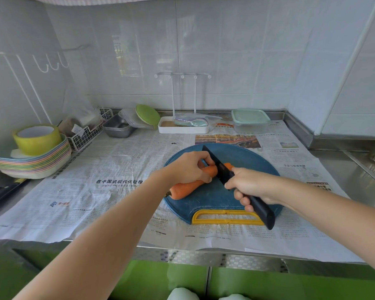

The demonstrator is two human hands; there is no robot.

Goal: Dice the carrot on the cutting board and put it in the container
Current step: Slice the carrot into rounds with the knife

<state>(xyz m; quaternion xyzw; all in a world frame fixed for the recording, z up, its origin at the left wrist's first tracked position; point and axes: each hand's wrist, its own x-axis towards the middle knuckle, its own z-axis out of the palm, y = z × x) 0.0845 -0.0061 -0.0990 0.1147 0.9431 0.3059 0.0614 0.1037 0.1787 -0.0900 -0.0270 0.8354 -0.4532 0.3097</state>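
**Knife across the carrot**

The long orange carrot (189,184) lies on the round blue plastic cutting board (217,195). The left hand (188,168) curls over it; the right hand (250,185) grips the black knife (220,167), blade crossing the carrot. A clear lidded container (250,120) stands behind, on newspaper (108,180).

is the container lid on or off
On. The green lid sits flat over the clear container behind the board, covering its whole rim.
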